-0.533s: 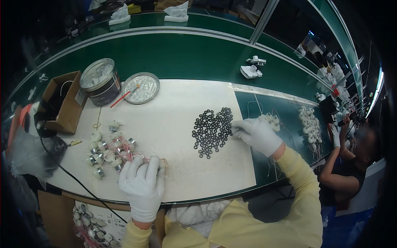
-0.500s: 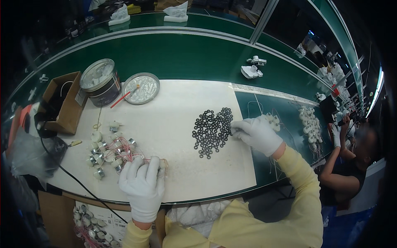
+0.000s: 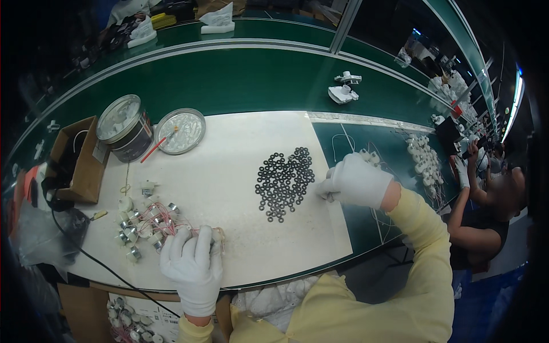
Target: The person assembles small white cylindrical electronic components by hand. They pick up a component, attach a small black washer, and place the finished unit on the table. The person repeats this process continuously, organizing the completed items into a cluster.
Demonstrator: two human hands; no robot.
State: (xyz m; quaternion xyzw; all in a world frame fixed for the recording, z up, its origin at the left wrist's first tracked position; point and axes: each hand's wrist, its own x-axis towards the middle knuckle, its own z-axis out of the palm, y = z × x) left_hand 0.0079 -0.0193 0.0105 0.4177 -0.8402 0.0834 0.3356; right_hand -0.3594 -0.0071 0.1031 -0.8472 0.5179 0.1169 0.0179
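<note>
My left hand (image 3: pixel 193 268), in a white glove, lies closed at the near side of the white board. Its curled fingers hide most of what they hold; a beige cord end (image 3: pixel 221 233) shows beside the fingertips. Just to the left is a pile of small white-and-silver motors (image 3: pixel 130 231) with pink wires. My right hand (image 3: pixel 360 180), also gloved, hovers over the board's right edge with thumb and fingers pinched together. Anything in that pinch is too small or hidden to tell. Left of it, many small black rings (image 3: pixel 283 183) lie spread in one layer.
A tin (image 3: pixel 128 134) of whitish paste stands at the back left, by its lid (image 3: pixel 182 140) with a red-handled brush (image 3: pixel 154 150). Further left sits a cardboard box (image 3: pixel 86 166). White wired parts (image 3: pixel 424 160) lie right; a co-worker (image 3: pixel 483 228) sits beyond. A black cable (image 3: pixel 103 268) crosses the left.
My right hand has drawn back to the right, away from the edge of the black rings, still pinched. The left hand stays closed beside the motors. The whole view has shifted slightly.
</note>
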